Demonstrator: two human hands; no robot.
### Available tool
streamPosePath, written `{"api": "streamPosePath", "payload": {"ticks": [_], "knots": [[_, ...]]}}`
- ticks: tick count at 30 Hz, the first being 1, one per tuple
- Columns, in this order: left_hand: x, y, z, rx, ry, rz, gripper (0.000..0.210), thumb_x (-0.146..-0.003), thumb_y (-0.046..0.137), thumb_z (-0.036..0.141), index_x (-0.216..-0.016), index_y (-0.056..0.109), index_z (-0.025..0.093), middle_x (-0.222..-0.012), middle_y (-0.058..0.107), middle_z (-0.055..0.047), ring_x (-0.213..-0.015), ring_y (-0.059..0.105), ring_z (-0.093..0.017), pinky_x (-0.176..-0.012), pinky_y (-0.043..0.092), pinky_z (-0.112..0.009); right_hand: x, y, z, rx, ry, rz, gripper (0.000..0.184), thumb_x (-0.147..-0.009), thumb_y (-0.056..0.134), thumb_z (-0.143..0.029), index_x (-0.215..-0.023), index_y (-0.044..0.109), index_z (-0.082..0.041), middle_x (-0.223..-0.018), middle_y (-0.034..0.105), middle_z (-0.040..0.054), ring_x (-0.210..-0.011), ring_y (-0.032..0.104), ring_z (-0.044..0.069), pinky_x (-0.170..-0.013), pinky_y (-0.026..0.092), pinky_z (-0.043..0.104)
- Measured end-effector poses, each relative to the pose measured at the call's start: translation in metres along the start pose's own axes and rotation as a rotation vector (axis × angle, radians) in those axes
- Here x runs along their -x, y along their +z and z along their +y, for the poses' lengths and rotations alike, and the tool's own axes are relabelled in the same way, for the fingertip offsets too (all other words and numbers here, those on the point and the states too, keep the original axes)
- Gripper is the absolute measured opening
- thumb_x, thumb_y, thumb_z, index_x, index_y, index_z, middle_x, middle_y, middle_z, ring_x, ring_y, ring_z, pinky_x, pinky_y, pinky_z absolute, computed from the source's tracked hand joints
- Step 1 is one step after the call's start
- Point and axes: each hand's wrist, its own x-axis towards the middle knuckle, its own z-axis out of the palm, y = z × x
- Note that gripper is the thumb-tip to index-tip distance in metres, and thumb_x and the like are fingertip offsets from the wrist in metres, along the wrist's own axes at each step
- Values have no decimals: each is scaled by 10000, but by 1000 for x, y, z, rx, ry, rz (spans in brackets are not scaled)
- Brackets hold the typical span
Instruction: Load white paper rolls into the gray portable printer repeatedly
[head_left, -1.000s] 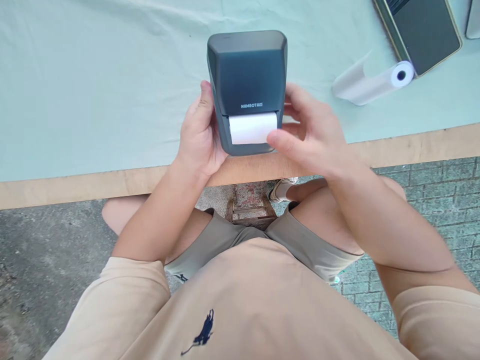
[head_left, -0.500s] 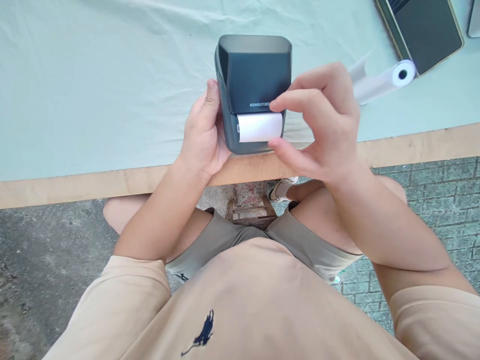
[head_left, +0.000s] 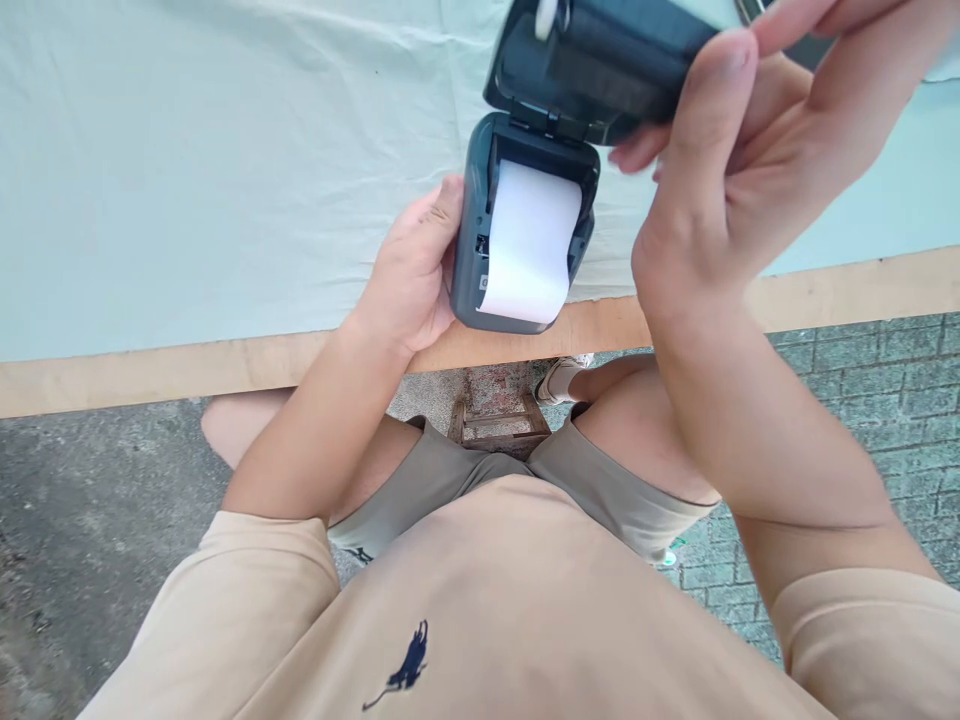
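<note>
The dark label printer (head_left: 471,250) is held over the table's front edge, its left side gripped by my left hand (head_left: 420,265), the thumb along its casing. Its hinged lid (head_left: 607,65) stands raised, showing the dark inner side. My right hand (head_left: 757,150) has the lid's right edge between thumb and fingers; some of those fingers are behind the lid. A white paper roll (head_left: 534,245) lies in the open compartment, and its loose end hangs down over the printer's front.
A pale green cloth (head_left: 225,180) covers the table, whose bare wooden edge (head_left: 172,375) runs across in front of me. Behind my right hand, a dark phone-like device (head_left: 808,50) is mostly hidden. A small wooden frame (head_left: 502,435) stands below, between my legs.
The printer's lid has swung up from closed to open, uncovering the paper inside. My right hand has moved up and right with it. The printer body has shifted slightly down and right.
</note>
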Motion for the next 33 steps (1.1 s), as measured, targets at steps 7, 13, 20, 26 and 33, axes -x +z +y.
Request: {"api": "streamPosePath", "payload": {"ticks": [7, 13, 20, 26, 33], "knots": [[-1, -1, 0, 64, -7, 30, 316, -1024, 550, 436, -973, 762, 206, -1001, 782, -72, -1315, 633, -314, -1091, 575, -451, -3, -12, -26, 210, -104, 364, 239, -986, 472, -534, -1030, 576, -323, -1060, 609, 53, -1057, 633, 248, -852, 574, 419], [0, 9, 3, 35, -9, 100, 416, -1087, 395, 334, -960, 765, 195, -887, 762, -31, -1144, 725, -222, -973, 624, -339, -12, 3, -36, 508, -236, 181, 105, -851, 605, -271, -952, 633, -282, -969, 735, 10, -903, 630, 259, -915, 479, 481], [1, 10, -1, 86, 11, 56, 380, -1089, 417, 298, -944, 750, 188, -825, 737, 1, -811, 736, -137, -736, 609, -247, -14, -9, -35, 454, -160, 26, 191, -820, 684, -311, -1011, 681, -308, -746, 663, 10, -649, 524, 200, -614, 383, 371], [3, 8, -1, 157, -13, 75, 360, -1083, 454, 297, -935, 755, 167, -852, 748, 2, -785, 726, -104, -733, 618, -224, -23, -9, -45, 590, -141, -85, 122, -774, 677, -216, -873, 642, -278, -809, 661, 26, -661, 538, 200, -518, 302, 341], [5, 10, 0, 121, -2, 60, 377, -1097, 388, 262, -956, 721, 152, -809, 711, -5, -763, 706, -122, -742, 601, -253, -14, -17, -42, 459, -354, 9, 335, -753, 729, -199, -1071, 703, -300, -1001, 748, -13, -831, 687, 184, -568, 461, 327]]}}
